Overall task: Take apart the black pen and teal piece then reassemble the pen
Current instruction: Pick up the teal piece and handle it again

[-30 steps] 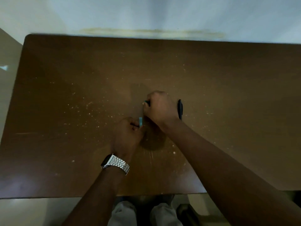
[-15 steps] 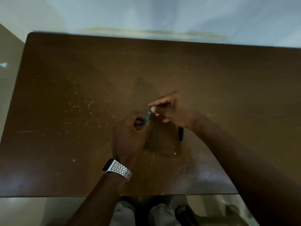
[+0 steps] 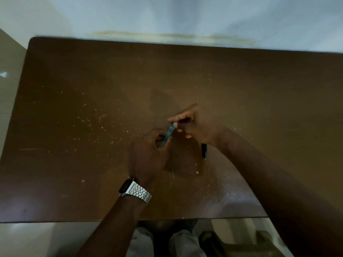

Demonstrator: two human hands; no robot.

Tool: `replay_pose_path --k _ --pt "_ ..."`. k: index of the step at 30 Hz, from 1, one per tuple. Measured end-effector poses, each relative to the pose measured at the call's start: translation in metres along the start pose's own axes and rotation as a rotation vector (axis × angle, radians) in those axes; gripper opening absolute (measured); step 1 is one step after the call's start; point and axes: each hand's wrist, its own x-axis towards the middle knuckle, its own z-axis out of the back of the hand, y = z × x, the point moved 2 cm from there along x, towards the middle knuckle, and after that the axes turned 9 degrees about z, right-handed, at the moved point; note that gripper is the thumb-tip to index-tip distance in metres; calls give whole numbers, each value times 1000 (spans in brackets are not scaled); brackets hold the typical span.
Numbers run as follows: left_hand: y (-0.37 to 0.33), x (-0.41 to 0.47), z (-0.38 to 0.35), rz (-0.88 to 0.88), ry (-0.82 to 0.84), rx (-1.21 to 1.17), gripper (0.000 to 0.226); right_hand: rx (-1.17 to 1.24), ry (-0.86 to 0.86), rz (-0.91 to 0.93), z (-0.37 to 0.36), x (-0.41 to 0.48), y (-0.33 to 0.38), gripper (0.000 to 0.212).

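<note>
**Pen Seen in Pieces as Teal Part Is Worked Between Two Hands**

A teal piece [image 3: 168, 135] is held above a brown tabletop [image 3: 74, 164], slanted from lower left to upper right. Its lower end is enclosed by the curled fingers of the left hand [image 3: 148, 156], on whose wrist a metal-banded watch [image 3: 135, 191] is worn. Its upper end is pinched between thumb and forefinger of the right hand [image 3: 196, 125]; both grips are thus closed narrowly on the same teal part.

A black pen section [image 3: 204, 151] is left lying on the tabletop just below the right wrist, partly hidden by it and touched by neither hand. Whether it is the barrel, the cap or something else cannot be told.

The dismantling is judged to be well advanced, since black and teal parts are already apart. Whether the teal piece is itself being pulled into smaller parts or fitted back together cannot be determined; anything held at its tip is too small to be made out. Reassembly appears to remain undone, with the black section yet to be rejoined.

Pale specks are scattered over the tabletop.
</note>
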Motion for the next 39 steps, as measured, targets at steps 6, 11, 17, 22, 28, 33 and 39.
replay_pose_path --k 6,11,17,22,28,33,39 --pt "-2 1 1 -29 -8 16 19 -43 8 35 5 4 2 19" --pt "1 -1 -2 -33 -16 51 22 -175 83 57 9 7 8 18" --pt "5 -2 -6 -26 16 22 19 -296 119 71 9 12 12 18" --pt "-1 -5 -5 31 39 -72 17 -287 163 60 5 11 12 26" --pt "-5 -2 -13 145 50 -200 19 3 -88 -61 -8 5 1 18" --pt "0 11 -28 194 111 -234 19 450 -283 -307 -17 8 -17 16" --pt "0 24 -49 209 191 -254 20 375 -362 -360 -20 20 -32 11"
